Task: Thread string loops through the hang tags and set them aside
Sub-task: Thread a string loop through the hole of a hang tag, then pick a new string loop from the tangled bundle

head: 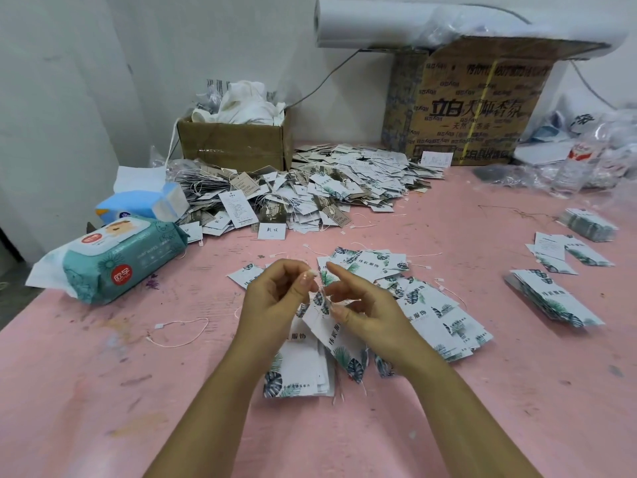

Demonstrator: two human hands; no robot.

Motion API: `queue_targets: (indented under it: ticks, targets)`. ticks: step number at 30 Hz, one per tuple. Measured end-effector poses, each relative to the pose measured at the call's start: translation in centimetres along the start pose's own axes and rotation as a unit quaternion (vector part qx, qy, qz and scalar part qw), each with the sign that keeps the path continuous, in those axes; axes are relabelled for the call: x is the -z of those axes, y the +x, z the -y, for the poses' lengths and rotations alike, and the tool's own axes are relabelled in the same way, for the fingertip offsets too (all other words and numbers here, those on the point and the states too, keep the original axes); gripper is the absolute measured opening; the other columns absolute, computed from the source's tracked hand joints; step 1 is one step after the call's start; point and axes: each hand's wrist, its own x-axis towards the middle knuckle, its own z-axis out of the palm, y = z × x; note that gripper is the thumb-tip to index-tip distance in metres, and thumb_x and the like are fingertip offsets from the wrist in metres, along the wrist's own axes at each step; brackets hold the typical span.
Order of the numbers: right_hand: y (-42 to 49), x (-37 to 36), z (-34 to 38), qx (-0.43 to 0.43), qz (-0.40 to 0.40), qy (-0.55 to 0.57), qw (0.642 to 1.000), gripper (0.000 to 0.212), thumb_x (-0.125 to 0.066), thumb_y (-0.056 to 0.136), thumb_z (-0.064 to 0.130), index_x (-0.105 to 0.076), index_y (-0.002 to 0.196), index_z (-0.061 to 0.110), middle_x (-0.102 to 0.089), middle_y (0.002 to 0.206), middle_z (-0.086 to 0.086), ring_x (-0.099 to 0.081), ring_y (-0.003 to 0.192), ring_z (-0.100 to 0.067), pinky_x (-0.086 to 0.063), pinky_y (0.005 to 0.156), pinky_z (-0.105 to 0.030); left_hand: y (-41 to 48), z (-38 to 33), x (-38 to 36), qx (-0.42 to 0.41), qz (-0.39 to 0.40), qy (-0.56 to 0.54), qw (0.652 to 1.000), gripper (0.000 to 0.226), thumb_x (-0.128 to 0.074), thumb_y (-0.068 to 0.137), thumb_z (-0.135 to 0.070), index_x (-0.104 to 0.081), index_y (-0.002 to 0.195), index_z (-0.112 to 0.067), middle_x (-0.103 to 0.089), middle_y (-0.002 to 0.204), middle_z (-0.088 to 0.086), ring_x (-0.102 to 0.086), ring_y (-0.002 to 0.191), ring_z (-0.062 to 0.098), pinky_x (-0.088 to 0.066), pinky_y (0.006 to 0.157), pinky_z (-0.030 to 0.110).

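Above the pink table, both hands meet over a white hang tag printed with green leaves. My left hand pinches the small white end of a thin string between thumb and fingertips. My right hand holds the tag's top corner with curled fingers, index finger raised. Under the hands lies a small stack of tags. More leaf-printed tags fan out to the right. A loose string loop lies on the table to the left.
A big heap of strung tags fills the back middle, before a small cardboard box and a large printed carton. Wet-wipe pack and tissue pack sit left. Tag stacks lie right, with plastic bags behind.
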Motion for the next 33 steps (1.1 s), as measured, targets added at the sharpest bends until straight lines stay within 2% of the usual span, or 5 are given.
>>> queue_targets:
  ticks: [5, 19, 24, 29, 33]
  targets:
    - [0.0, -0.2, -0.7, -0.017, 0.052, -0.081, 0.995, 0.061, -0.062, 0.085, 0.005, -0.039, 0.122, 0.048, -0.051, 0.096, 0.015, -0.050, 0.084, 0.014, -0.035, 0.076, 0.001, 0.2, 0.0, 0.3, 0.012, -0.041, -0.081, 0.996, 0.015, -0.057, 0.076, -0.021, -0.058, 0.085, -0.009, -0.063, 0.063, -0.006, -0.053, 0.058, 0.007, -0.045, 0.057, 0.017]
    - [0.0, 0.4, -0.8, -0.052, 0.039, -0.028, 0.997, 0.001, -0.061, 0.088, 0.008, -0.062, 0.088, 0.008, -0.057, 0.084, -0.015, -0.051, 0.079, -0.018, -0.047, 0.077, -0.043, 0.8, -0.1, 1.1, 0.028, -0.183, -0.181, 0.966, 0.006, -0.054, 0.086, -0.009, -0.058, 0.082, -0.007, -0.060, 0.068, 0.000, -0.054, 0.058, 0.008, -0.049, 0.060, 0.017]
    - [0.0, 0.8, -0.5, -0.053, -0.001, 0.037, 0.998, 0.012, -0.061, 0.085, 0.004, -0.061, 0.074, 0.008, -0.048, 0.071, -0.011, -0.047, 0.069, -0.020, -0.039, 0.066, -0.033, 1.2, 0.7, 1.8, 0.060, -0.231, -0.080, 0.968, 0.013, -0.058, 0.088, -0.006, -0.062, 0.079, -0.014, -0.062, 0.067, -0.003, -0.055, 0.053, 0.003, -0.048, 0.057, 0.014]
    - [0.1, 1.1, -0.1, -0.084, -0.058, 0.151, 0.983, 0.015, -0.056, 0.089, 0.012, -0.061, 0.076, 0.017, -0.066, 0.071, -0.003, -0.063, 0.059, -0.015, -0.051, 0.049, -0.023, 0.9, 1.6, 2.3, 0.083, -0.165, 0.080, 0.979, 0.015, -0.063, 0.086, -0.007, -0.065, 0.075, -0.017, -0.066, 0.072, 0.001, -0.060, 0.066, 0.004, -0.047, 0.063, 0.012]
    - [0.2, 0.9, -0.2, -0.158, -0.120, 0.203, 0.959, 0.016, -0.043, 0.098, 0.020, -0.053, 0.087, 0.018, -0.057, 0.053, 0.004, -0.049, 0.038, -0.009, -0.035, 0.035, -0.018, 0.5, 1.9, 2.0, 0.087, -0.089, 0.214, 0.969, 0.012, -0.065, 0.086, -0.020, -0.065, 0.074, -0.021, -0.062, 0.071, -0.007, -0.054, 0.070, 0.007, -0.042, 0.066, 0.025]
